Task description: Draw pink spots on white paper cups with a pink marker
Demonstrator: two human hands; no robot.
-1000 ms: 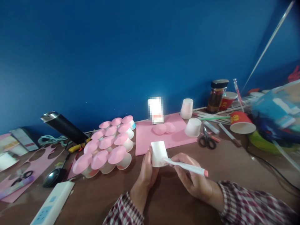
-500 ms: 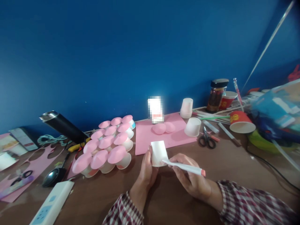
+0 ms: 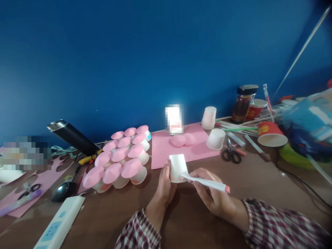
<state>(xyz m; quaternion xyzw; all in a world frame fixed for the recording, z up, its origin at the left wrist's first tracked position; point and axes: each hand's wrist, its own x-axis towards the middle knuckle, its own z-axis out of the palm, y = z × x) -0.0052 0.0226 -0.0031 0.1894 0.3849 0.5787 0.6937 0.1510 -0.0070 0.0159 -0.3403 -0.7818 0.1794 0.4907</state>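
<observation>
Marking a paper cup over the desk
Left hand [image 3: 164,185] grips white paper cup [image 3: 177,168]; right hand [image 3: 210,195] pinches white marker [image 3: 204,182], tip touching cup.

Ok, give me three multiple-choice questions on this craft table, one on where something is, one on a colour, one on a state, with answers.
1. Where do the black scissors lie?
A. right of the pink sheet
B. on the power strip
C. in the jar

2. What colour is the marker cap?
A. green
B. pink
C. black

3. How does the red cup rest?
A. upright
B. stacked
C. tipped on its side

A: they lie just past the sheet's right edge.
B: the end behind the right hand is pink.
C: its mouth faces sideways.
</observation>
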